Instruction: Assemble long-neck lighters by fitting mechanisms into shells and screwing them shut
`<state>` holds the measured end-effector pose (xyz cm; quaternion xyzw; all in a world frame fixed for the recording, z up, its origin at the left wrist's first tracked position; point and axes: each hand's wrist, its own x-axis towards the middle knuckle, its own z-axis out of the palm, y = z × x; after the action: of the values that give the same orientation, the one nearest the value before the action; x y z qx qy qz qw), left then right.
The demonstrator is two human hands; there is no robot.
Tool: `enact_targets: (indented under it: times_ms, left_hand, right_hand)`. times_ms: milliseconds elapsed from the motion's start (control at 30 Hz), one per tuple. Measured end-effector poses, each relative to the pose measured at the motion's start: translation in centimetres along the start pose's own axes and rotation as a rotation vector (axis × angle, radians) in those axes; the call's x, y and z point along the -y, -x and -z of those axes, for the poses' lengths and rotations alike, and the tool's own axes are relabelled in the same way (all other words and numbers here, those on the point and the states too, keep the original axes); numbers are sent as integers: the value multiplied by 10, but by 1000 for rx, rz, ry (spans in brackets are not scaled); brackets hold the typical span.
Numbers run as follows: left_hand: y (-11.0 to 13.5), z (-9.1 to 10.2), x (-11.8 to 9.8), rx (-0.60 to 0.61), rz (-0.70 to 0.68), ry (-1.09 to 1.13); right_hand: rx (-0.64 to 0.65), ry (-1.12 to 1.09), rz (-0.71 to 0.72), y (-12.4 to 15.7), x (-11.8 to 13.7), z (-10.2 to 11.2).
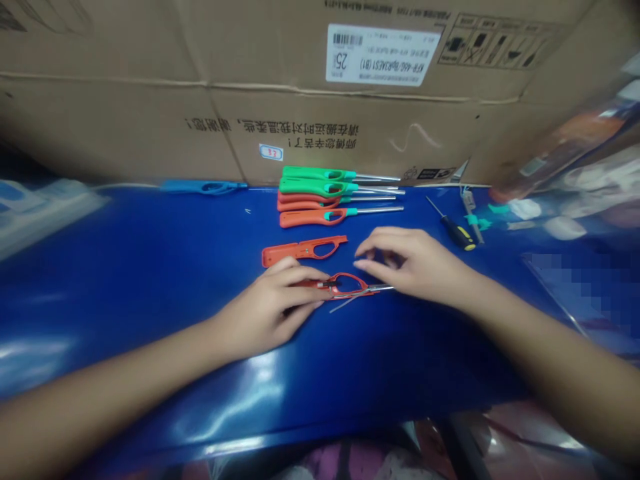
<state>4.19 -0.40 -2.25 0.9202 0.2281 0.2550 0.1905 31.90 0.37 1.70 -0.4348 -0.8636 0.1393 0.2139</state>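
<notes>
An opened orange lighter body (356, 275) lies on the blue table top, its inner parts exposed. My left hand (277, 303) closes over its handle end, fingertips pressing at the small dark part inside. A thin metal strip or wire (345, 305) slants out below the trigger loop. Above the nozzle end, my right hand (413, 263) is curved with thumb and forefinger apart and nothing visible between them. The metal tube (383, 287) runs under that hand, and its far end is hidden. Just behind lies a loose orange shell half (295, 251), hollow side up.
Several assembled long-nosed lighters, green (310, 183) and orange (307, 218), lie in a row behind. A blue shell (200, 187) is by the cardboard wall (150, 133). At right are a screwdriver (457, 233) and clear plastic bags (590, 167); a pale tray (45, 207) stands left.
</notes>
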Motion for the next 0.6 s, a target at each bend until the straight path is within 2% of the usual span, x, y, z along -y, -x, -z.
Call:
enact_targets:
  times_ms: [100,167,267,367,600]
  left_hand:
    - [1,2,3,-11,16,-9]
    - [2,4,4,-15,19,-33]
    - [2,4,4,-18,22,-56]
    - [3,3,3,-25,31,-58]
    - [4,4,5,-41,15,-65]
  right_hand:
    - [-195,240,-101,-3,-26,13]
    - [-250,406,-283,-4,-48,25]
    - [-197,600,-564,1,-85,47]
    - [-76,629,-867,10,-117,68]
    - [-48,580,-1051,27,-162,94]
